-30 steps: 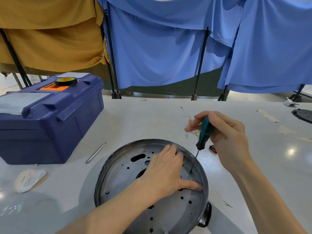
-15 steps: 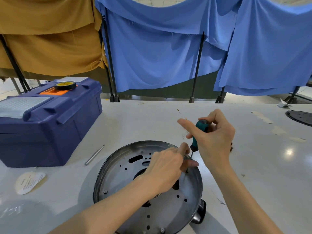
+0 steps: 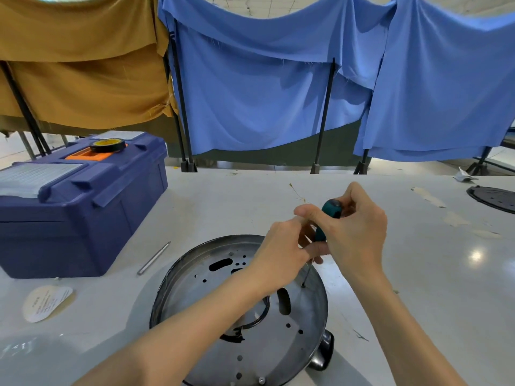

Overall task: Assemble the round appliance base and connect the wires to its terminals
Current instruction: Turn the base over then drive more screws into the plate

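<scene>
The round metal appliance base (image 3: 195, 285) lies flat on the white table, full of holes and slots, with a black knob at its lower right rim. My right hand (image 3: 354, 232) grips the green handle of a screwdriver (image 3: 324, 221), held nearly upright. Its thin shaft runs down to a hole near the base's right rim. My left hand (image 3: 284, 252) is raised above the base and pinches the shaft just below the handle. No wires show.
A blue toolbox (image 3: 78, 204) with a tape roll (image 3: 107, 145) on its lid stands at the left. A metal rod (image 3: 153, 258) lies beside the base and a paper label (image 3: 46, 302) near the front left. Another dark round plate (image 3: 493, 197) sits far right.
My left hand lifted off the base and took the screwdriver shaft. The right hand shifted its grip toward the top of the handle, and the screwdriver stands more upright. The camera tilted upward.
</scene>
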Demonstrator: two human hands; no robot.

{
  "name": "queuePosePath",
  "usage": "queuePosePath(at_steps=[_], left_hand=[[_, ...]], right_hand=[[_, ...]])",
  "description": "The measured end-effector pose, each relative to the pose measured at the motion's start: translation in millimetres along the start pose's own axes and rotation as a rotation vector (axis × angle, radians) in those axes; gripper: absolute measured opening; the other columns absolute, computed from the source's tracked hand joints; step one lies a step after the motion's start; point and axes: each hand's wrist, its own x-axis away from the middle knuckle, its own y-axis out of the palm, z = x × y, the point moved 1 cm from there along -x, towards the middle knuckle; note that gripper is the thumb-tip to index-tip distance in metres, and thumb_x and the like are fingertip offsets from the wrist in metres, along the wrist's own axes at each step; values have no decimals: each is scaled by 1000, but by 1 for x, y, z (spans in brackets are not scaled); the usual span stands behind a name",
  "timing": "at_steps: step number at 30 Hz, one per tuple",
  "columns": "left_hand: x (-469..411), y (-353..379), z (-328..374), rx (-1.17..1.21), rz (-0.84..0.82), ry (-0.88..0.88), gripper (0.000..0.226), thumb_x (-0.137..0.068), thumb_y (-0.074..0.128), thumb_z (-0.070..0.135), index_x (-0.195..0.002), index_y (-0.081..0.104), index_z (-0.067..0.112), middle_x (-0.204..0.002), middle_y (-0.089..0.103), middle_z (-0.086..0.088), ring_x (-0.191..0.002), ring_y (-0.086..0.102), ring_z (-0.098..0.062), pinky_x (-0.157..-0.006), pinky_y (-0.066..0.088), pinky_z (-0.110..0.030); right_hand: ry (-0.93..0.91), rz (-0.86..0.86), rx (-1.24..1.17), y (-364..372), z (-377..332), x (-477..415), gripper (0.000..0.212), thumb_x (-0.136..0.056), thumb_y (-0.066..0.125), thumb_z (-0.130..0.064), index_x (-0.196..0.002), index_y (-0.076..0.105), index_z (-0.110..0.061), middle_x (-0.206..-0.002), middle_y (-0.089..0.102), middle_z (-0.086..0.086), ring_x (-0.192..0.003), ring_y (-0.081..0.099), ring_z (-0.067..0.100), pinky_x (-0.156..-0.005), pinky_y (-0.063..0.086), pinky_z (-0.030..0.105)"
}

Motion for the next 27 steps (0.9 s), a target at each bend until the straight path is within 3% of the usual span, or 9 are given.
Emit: queuePosePath(at_steps=[3, 5, 8, 11, 16, 18, 21, 23, 27], left_hand=[[2, -4, -6, 195, -43, -24, 6, -91, 67, 15, -96, 65, 17, -82, 72, -1, -73, 72, -19, -76, 59, -33], [3, -10, -11, 334, -72, -56, 6, -94, 63, 13, -98, 66, 15, -84, 74, -3, -76, 72, -23, -79, 59, -34], [2, -17, -15, 404, -113, -69, 11, -98, 54, 8, -101, 64, 8, -85, 73, -2, -78, 71, -23, -79, 58, -31], [4, -17, -16, 463, -123, -87, 16, -96, 59, 10, -112, 60, 9, -91, 74, -6, -81, 73, -25, -80, 58, -30], [4, -15, -17, 524, -122, -80, 14, -91, 65, 4, -101, 66, 13, -86, 74, -7, -79, 73, -30, -75, 58, -28], [6, -15, -18, 571, -161, -96, 13, -94, 58, -1, -98, 68, 5, -85, 74, -8, -79, 73, -27, -75, 57, -27], [8, -17, -21, 575, -188, -97, 15, -97, 52, 0, -103, 66, -1, -88, 74, -11, -83, 72, -27, -79, 56, -27], [9, -18, -21, 574, -197, -112, 16, -97, 53, 2, -106, 66, 0, -91, 75, -11, -88, 72, -28, -82, 56, -28], [9, -14, -19, 609, -178, -148, 24, -90, 68, 9, -110, 63, -3, -93, 74, -16, -87, 73, -30, -83, 57, -30]], right_hand=[[-30, -130, -91, -7, -1, -11, 57, -63, 58, -76, -71, 60, -19, -63, 61, -12, -60, 58, 6, -62, 52, 26], [-40, -355, -255, -12, 0, -17, 37, -82, 59, -58, -97, 72, -26, -90, 73, -17, -88, 69, 2, -79, 57, 24], [-49, -603, -389, -10, 2, -15, 26, -93, 60, -25, -117, 67, -24, -110, 73, -12, -104, 69, 6, -84, 55, 17], [-30, -499, -446, -6, 2, -11, 25, -79, 71, -31, -102, 73, -21, -94, 76, -7, -90, 73, 11, -83, 58, 25], [-47, -187, -280, 1, 0, 2, 27, -64, 84, -41, -79, 66, -29, -78, 70, -15, -74, 68, 3, -70, 55, 14], [-16, -235, -288, -3, 1, 2, 37, -65, 80, -48, -85, 62, -22, -78, 69, -9, -75, 68, 7, -71, 58, 24], [2, -571, -528, -9, 0, -2, 42, -84, 68, -32, -124, 62, -22, -105, 75, -1, -91, 74, 20, -81, 60, 36], [7, -565, -525, -12, 1, -2, 35, -83, 68, -26, -116, 68, -14, -103, 76, 0, -94, 73, 21, -83, 59, 39], [-2, -278, -335, -9, -1, 3, 16, -76, 80, -26, -86, 75, -14, -79, 75, -7, -79, 72, 12, -83, 59, 37]])
